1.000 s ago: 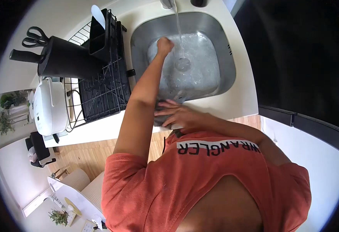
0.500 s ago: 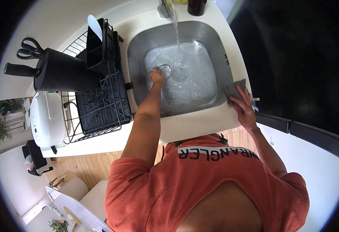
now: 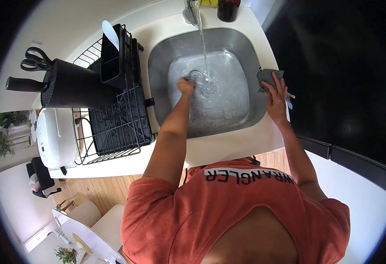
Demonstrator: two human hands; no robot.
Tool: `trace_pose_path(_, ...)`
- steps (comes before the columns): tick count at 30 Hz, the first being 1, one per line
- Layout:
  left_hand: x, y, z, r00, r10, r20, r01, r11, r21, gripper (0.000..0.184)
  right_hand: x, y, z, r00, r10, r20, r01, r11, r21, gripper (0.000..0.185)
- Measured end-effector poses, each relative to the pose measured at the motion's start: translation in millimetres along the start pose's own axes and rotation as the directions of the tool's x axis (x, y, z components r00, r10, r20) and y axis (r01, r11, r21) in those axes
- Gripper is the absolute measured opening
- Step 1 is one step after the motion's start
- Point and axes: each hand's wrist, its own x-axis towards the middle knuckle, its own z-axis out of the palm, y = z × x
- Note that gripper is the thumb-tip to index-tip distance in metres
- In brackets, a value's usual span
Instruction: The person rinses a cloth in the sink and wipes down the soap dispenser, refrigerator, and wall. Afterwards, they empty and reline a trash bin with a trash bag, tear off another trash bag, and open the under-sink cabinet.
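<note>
- Desk (image 3: 226, 147): its front edge runs along the person's waist.
- Right hand (image 3: 277, 97): fingers laid out straight over a grey cloth (image 3: 265, 79), which lies on the desk's right edge and reaches the sink's rim.
- Left hand (image 3: 186, 86): clenched, in the left part of the sink (image 3: 158, 83); whether it grasps anything cannot be told.
- Tap (image 3: 190, 16): by the desk's far edge, running into the sink's water.
</note>
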Motion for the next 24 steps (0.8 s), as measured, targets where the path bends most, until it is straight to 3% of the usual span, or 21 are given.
trace_pose_path(2, 33.3, -43.9, 19.3, 0.955, -0.271, -0.122, 0.19, 0.873, -0.449, 0.02, 1.5, -0.7, 1.5, 1.0, 0.005, -0.003, -0.005, 0.999, -0.036, 0.036)
trace_pose_path(3, 9.3, -3.7, -8.5, 0.933, -0.356, -0.059, 0.22, 0.69, -0.69, 0.034, 2.1, -0.8, 1.9, 1.0, 0.005, 0.0, -0.005, 0.999, -0.036, 0.036)
trace_pose_path(4, 2.6, -6.0, -6.0, 0.93, -0.362, -0.057, 0.225, 0.688, -0.689, 0.034, 1.4, -0.4, 1.5, 1.0, 0.007, -0.001, -0.007, 0.999, -0.042, 0.035)
trace_pose_path(5, 1.2, -14.5, 0.0, 0.922, -0.191, -0.337, 0.095, 0.954, -0.283, 0.044, 1.9, -0.4, 1.5, 1.0, 0.008, -0.003, -0.008, 0.999, -0.047, 0.035)
trace_pose_path(6, -3.3, -21.4, 4.8, 0.867, 0.089, -0.491, 0.022, 0.976, 0.215, 0.055, 1.6, -1.0, 1.6, 1.0, 0.007, 0.004, -0.007, 0.999, -0.046, 0.035)
trace_pose_path(8, -50.9, 14.8, -14.6, 0.98, -0.096, -0.177, 0.147, 0.941, 0.304, 0.066, 2.5, -1.6, 1.2, 0.998, -0.03, -0.049, 0.029, 0.999, -0.027, 0.037)
trace_pose_path(10, -86.2, 25.0, 3.1, 0.997, 0.071, -0.015, -0.037, 0.671, 0.741, 0.069, 3.2, -4.2, -0.5, 0.999, -0.025, -0.047, 0.024, 0.999, -0.03, 0.037)
trace_pose_path(11, -83.7, 25.9, 12.6, 0.997, 0.071, -0.019, -0.034, 0.671, 0.74, 0.069, 3.7, -5.6, -1.0, 0.999, -0.015, -0.05, 0.013, 0.999, -0.034, 0.038)
trace_pose_path(13, -78.3, 32.1, 25.4, 0.874, 0.334, 0.353, -0.47, 0.394, 0.79, 0.065, 5.5, -8.1, -0.9, 0.999, -0.002, -0.045, 0.001, 0.999, -0.035, 0.036)
trace_pose_path(14, -69.6, 39.1, 35.1, 0.871, 0.338, 0.355, -0.474, 0.393, 0.788, 0.065, 5.1, -9.4, -1.0, 0.999, 0.017, -0.04, -0.019, 0.999, -0.037, 0.034)
trace_pose_path(16, -46.7, 91.8, 30.5, 0.941, 0.183, 0.284, -0.317, 0.77, 0.554, 0.061, 7.1, -11.4, -1.1, 0.999, 0.018, -0.05, -0.021, 0.999, -0.049, 0.033)
trace_pose_path(17, -33.3, 94.4, 48.0, 0.94, 0.184, 0.287, -0.319, 0.771, 0.551, 0.061, 6.3, -12.7, -1.1, 0.998, 0.027, -0.048, -0.03, 0.998, -0.059, 0.033)
trace_pose_path(19, -13.4, 99.8, 81.9, 0.878, 0.427, 0.217, -0.472, 0.69, 0.549, 0.059, 7.4, -12.8, -1.2, 0.999, 0.031, -0.044, -0.033, 0.998, -0.054, 0.032)
trace_pose_path(20, -15.9, 105.2, 92.7, 0.879, 0.423, 0.22, -0.47, 0.694, 0.545, 0.059, 7.3, -13.0, -1.8, 0.999, 0.037, -0.039, -0.039, 0.998, -0.045, 0.032)
trace_pose_path(22, -38.2, 128.3, 94.1, 0.67, 0.482, 0.565, -0.741, 0.467, 0.481, 0.057, 7.3, -13.5, -2.8, 0.999, 0.038, -0.027, -0.04, 0.998, -0.057, 0.032)
trace_pose_path(24, -77.9, 126.2, 95.4, 0.645, 0.5, 0.578, -0.764, 0.397, 0.509, 0.056, 6.7, -12.5, -3.1, 0.999, 0.047, -0.021, -0.048, 0.997, -0.06, 0.031)
